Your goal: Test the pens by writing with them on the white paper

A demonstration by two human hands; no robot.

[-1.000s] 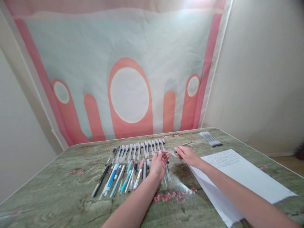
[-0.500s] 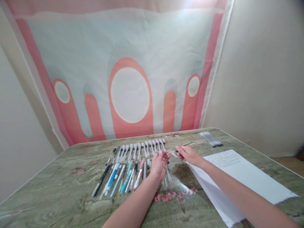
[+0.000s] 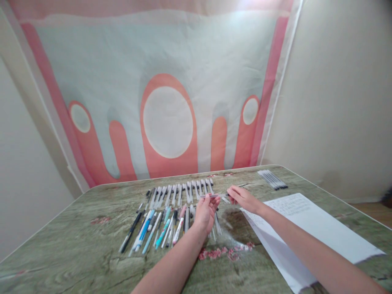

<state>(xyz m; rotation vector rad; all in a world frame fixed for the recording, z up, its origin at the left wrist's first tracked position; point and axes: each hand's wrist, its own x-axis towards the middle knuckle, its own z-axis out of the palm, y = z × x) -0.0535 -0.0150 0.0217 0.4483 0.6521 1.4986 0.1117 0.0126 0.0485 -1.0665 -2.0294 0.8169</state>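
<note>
Above the middle of the table, a slim clear pen (image 3: 223, 195) with a dark end lies level between my two hands. My left hand (image 3: 205, 214) is palm up, thumb and fingers pinched around the pen's left part. At the pen's dark right end, my right hand (image 3: 243, 199) has its fingers closed; whether that end is a separate cap cannot be made out. Behind my left hand runs a row of clear pens with dark grips (image 3: 174, 194). Assorted coloured pens, among them a blue pen (image 3: 144, 229) and a teal pen (image 3: 162, 234), lie left of my left wrist.
A sheet of paper (image 3: 324, 232) with handwriting along its top lies under my right forearm. Several thin dark-tipped pens or refills (image 3: 272, 179) lie together at the back right. The wood-patterned table (image 3: 76, 245) meets a printed cloth (image 3: 168, 122) behind.
Very little differs. My right hand has shifted slightly to the right, while my left hand keeps its hold on the pen. The things on the table have not moved.
</note>
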